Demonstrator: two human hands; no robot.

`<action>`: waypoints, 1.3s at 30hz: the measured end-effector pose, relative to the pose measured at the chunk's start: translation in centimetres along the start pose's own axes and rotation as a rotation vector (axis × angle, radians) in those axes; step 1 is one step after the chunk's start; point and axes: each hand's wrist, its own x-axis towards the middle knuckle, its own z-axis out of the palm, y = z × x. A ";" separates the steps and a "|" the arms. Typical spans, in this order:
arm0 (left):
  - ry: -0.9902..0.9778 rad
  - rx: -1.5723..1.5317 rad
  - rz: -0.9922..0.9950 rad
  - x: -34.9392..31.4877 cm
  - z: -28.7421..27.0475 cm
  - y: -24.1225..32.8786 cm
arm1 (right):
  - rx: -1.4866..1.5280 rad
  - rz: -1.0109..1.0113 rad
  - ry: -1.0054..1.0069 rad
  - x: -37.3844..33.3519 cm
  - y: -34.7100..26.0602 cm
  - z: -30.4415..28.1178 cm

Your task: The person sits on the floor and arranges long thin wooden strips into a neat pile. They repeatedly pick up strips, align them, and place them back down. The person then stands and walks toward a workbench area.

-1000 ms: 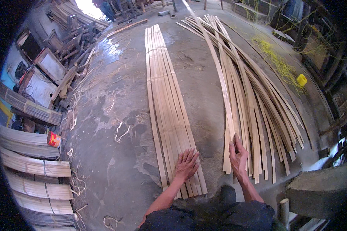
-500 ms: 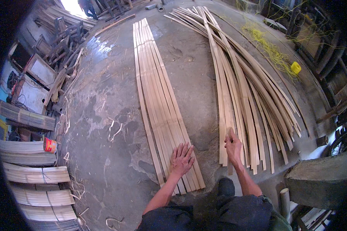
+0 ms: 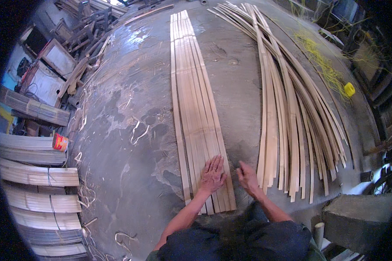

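My left hand (image 3: 213, 175) lies flat, fingers stretched out, on the near end of a row of long pale bamboo strips (image 3: 195, 102). The strips run side by side on the floor, away from me, with a narrow gap beside the leftmost one. My right hand (image 3: 248, 177) hovers between this row and a second group, its fingers curled in and slightly blurred; no strip shows in it. To its right, a loose fanned pile of bamboo strips (image 3: 294, 126) spreads across the floor, with several crossing at the far end.
Tied bundles of strips (image 3: 35, 172) are stacked at the left, with a red tin (image 3: 60, 142) on top. Yellow twine (image 3: 320, 56) tangles at the far right near a yellow spool (image 3: 349, 89). A concrete block (image 3: 357, 217) stands near right. Wood scraps (image 3: 138, 132) litter the floor.
My right hand has moved left, off the loose pile, to beside the row of strips. My left hand stays flat on the row. The view has shifted, so the scene sits further right.
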 end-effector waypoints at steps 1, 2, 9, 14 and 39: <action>0.018 -0.026 0.008 0.1 0.3 -0.2 | -0.089 -0.075 -0.002 -0.5 -0.6 1.3; 0.030 -0.045 0.004 -0.4 0.5 -0.8 | -0.079 -0.011 -0.083 -0.3 -2.5 1.7; 0.017 -0.025 -0.012 -0.5 0.7 -0.8 | -0.049 0.160 -0.174 0.1 -5.7 0.9; 0.007 -0.022 -0.018 -0.1 0.7 -0.4 | 0.505 0.290 -0.113 0.6 -2.0 0.9; -0.007 0.084 0.012 -0.5 0.4 -0.3 | -0.523 0.439 0.199 4.9 22.6 -31.8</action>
